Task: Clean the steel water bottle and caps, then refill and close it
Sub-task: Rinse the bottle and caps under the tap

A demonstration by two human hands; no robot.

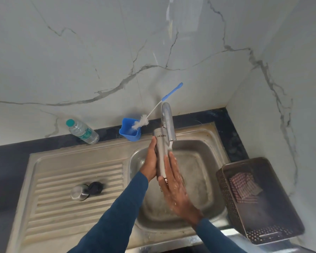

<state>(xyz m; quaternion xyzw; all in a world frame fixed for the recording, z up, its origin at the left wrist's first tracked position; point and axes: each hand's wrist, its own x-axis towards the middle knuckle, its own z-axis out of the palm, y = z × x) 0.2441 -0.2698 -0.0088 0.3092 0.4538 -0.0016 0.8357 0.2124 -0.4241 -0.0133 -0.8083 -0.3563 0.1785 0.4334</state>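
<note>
- Over the steel sink basin (199, 179), seen from the head camera, a cylindrical brushed-steel water bottle (161, 152) is held upside down, its printed lettering inverted, right beside the curved chrome tap (169, 123).
- A thin stream of water runs from the tap onto the bottle's right side.
- Left hand (150, 161) has its fingers wrapped around the bottle's left side, gripping it.
- Right hand (173, 187) lies flat and wet against the bottle's right side, fingers stretched out, not curled.
- On the ribbed steel draining board (77, 179) to the left, a round steel cap (79, 192) and a black inner cap (96, 187) lie touching each other.
- Behind the sink on the dark counter (7, 161), a blue plastic cup (130, 131) holds a white bottle brush with a blue handle (159, 108).
- A clear plastic bottle with a green lid (82, 131) lies further left.
- A dark perforated basket (259, 199) at the right holds a checked cloth (244, 187).
</note>
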